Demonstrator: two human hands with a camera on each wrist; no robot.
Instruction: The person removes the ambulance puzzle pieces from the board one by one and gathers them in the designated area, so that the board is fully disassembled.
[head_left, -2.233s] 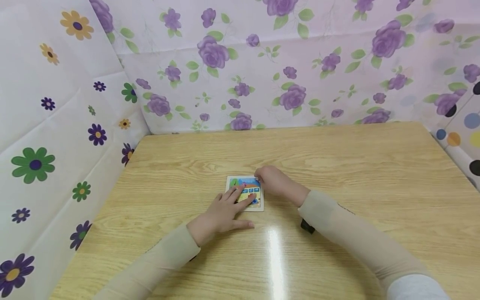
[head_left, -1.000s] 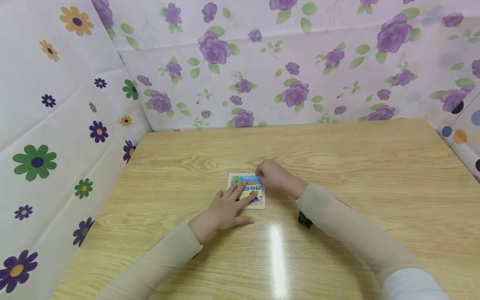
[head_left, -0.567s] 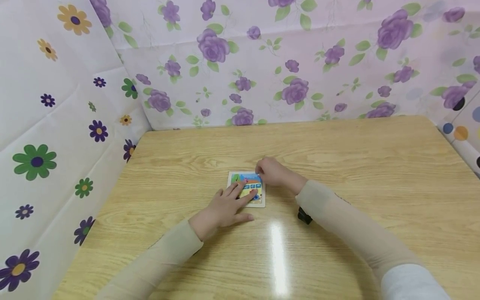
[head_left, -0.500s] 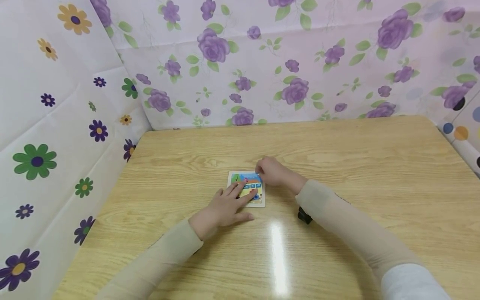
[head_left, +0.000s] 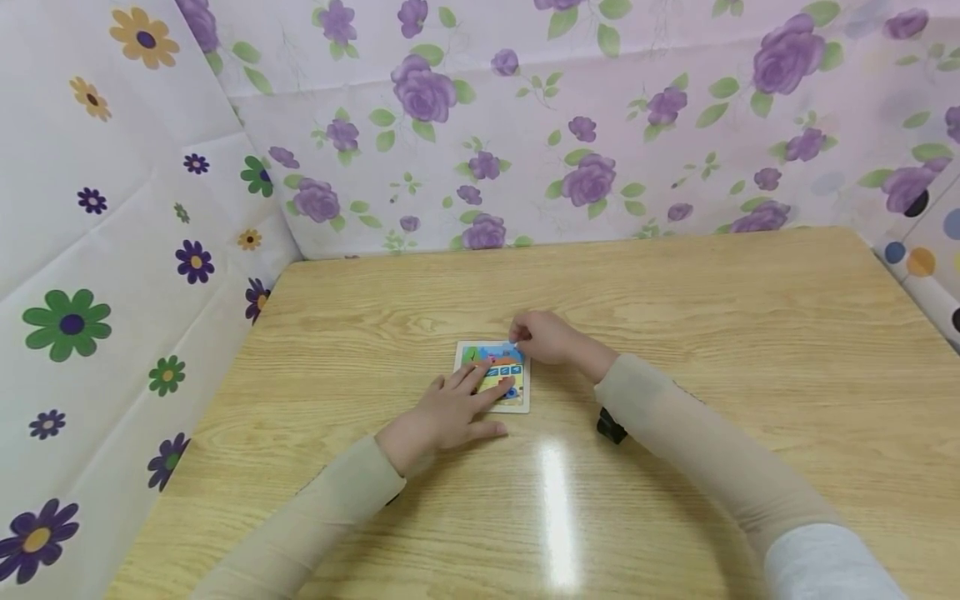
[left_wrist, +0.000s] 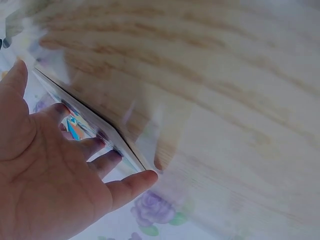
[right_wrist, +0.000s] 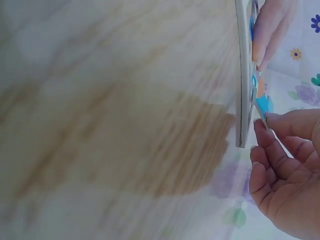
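Observation:
A small square picture puzzle with a white frame (head_left: 524, 400) lies on the table, showing a yellow bus. Spread fingers of the left hand (head_left: 450, 412) rest on its left and middle part, covering some of the picture. At the far right corner, the right hand (head_left: 551, 337) pinches a small blue piece between thumb and forefinger. In the right wrist view the piece (right_wrist: 263, 104) is tilted up from the board (right_wrist: 242, 75), one end at the board. The left wrist view shows the left hand (left_wrist: 60, 165) with fingertips on the board (left_wrist: 90, 112).
The wooden table (head_left: 712, 317) meets a purple-flowered cloth (head_left: 525, 125) at the back and a flower-patterned cloth (head_left: 120, 250) at the left. A black object (head_left: 611, 427) shows under the right wrist.
The right fingers have shifted slightly, and a lifted piece edge now shows at the puzzle's far right corner. The left hand stays resting on the puzzle. The head view has tilted a little.

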